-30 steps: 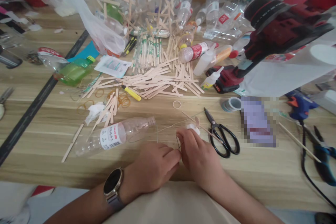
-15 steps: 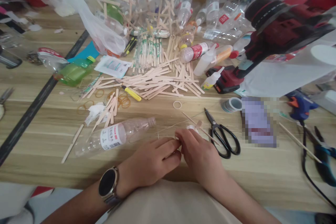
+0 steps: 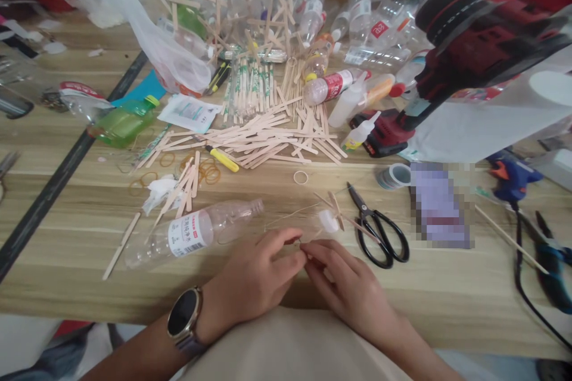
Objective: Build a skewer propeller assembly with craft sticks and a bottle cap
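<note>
At the near edge of the surface (image 3: 241,184), the left hand (image 3: 257,271) and right hand (image 3: 351,286) meet, fingertips pinching a thin, dark strand (image 3: 300,240). The clear plastic bottle (image 3: 192,233) lies left of them, the black-handled scissors (image 3: 373,220) to the right.

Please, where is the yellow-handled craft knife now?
In the head view, left of centre, the yellow-handled craft knife lies just in front of the pile of flat wooden sticks.

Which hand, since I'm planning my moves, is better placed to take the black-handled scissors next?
Probably the right hand: the scissors lie close by on its own side, while the left hand is farther off and would likely cross it.
</note>
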`<state>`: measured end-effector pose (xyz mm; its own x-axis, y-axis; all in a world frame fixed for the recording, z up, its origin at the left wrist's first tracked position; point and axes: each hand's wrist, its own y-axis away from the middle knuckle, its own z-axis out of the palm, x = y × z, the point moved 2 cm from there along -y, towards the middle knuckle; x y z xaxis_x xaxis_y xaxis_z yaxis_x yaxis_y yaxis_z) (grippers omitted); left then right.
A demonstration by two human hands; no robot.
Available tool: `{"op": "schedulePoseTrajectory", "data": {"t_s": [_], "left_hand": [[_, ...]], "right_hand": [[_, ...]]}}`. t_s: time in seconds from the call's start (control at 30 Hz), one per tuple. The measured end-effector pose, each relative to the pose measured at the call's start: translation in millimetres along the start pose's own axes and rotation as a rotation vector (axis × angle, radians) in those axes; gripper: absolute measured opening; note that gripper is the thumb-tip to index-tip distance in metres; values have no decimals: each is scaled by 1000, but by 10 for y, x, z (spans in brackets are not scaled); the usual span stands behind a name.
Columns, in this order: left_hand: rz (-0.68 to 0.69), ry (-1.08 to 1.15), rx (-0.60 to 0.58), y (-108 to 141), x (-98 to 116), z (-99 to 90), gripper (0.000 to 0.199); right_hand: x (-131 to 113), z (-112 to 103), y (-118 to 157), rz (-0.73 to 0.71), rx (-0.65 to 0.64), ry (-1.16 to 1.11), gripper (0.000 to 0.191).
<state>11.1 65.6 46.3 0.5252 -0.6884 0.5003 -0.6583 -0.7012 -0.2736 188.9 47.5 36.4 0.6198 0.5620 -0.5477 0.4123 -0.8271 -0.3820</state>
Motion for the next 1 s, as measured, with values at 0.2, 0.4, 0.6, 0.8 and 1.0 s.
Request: {"op": "schedulePoseTrajectory", "data": {"t_s": [0.2,0.4,0.6,0.8,1.0], "left_hand": [[-18,58,11,-8,14,46,18],[-13,89,-6,-4,47,72,16],[10,53,-4,3,86,60,18],[35,-8,9,4,120,42,21],[118,-28,20,16,155,17,19]], "right_hand": [[29,76,3,42,34,17,23],[20,131,51,109,107,47,16],[18,184,64,185,149,20,13],[35,200,67,244,173,-22,12],[52,185,44,253,148,-11,14]]}}
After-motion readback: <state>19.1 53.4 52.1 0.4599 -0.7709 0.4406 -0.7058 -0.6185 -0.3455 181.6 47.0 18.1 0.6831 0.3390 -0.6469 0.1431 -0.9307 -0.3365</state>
